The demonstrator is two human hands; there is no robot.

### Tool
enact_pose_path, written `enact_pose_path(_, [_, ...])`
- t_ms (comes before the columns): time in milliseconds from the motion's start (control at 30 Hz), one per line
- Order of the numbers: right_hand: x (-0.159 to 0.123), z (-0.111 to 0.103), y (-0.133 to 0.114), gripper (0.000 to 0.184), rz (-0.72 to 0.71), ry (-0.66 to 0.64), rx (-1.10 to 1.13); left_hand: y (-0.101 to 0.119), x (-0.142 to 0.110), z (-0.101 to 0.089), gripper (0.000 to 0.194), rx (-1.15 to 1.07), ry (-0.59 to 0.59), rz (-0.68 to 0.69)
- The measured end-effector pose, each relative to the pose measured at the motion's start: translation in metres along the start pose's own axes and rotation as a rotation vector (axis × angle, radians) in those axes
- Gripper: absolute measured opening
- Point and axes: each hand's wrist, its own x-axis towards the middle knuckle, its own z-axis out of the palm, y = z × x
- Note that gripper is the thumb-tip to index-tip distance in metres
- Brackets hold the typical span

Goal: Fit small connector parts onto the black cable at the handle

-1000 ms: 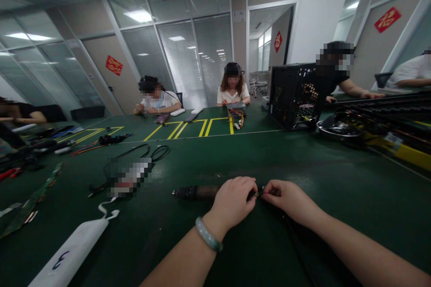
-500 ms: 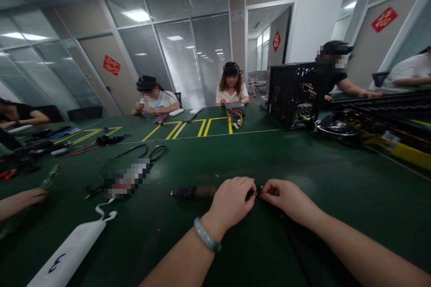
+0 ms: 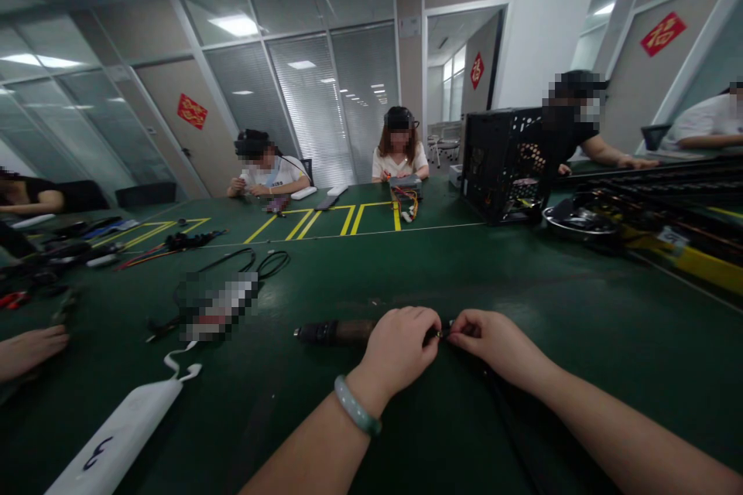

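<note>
A dark cylindrical tool (image 3: 348, 332) lies on the near middle of the counter (image 3: 360, 271), its matte barrel stepping down to a silvery left tip. The left hand (image 3: 403, 340) is wrapped round its right end; the right hand (image 3: 481, 332) pinches what looks like the end of a dark cord (image 3: 505, 410). The two ends meet at a brassy glint; joining seems under way, though whether it is complete cannot be told. Further left lies a smooth white slab (image 3: 116, 441); far right, a perforated black case (image 3: 493, 170).
</note>
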Motion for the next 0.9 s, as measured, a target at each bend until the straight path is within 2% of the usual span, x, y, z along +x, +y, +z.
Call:
enact_pose_path(267, [0.0003, -0.0007, -0.0018, 0.015, -0.009, 0.013, -0.038, -0.001, -0.0002, 0.0009, 0.017, -0.021, 0.021, -0.019])
enact_pose_path(767, [0.0008, -0.001, -0.0014, 0.013, -0.017, 0.012, -0.026, -0.0029, -0.001, 0.0032, 0.012, -0.04, 0.028, 0.023])
enact_pose_path(900, [0.0, -0.0011, -0.0017, 0.013, -0.013, 0.015, -0.036, -0.0035, -0.0005, 0.0047, 0.016, -0.052, 0.046, 0.029])
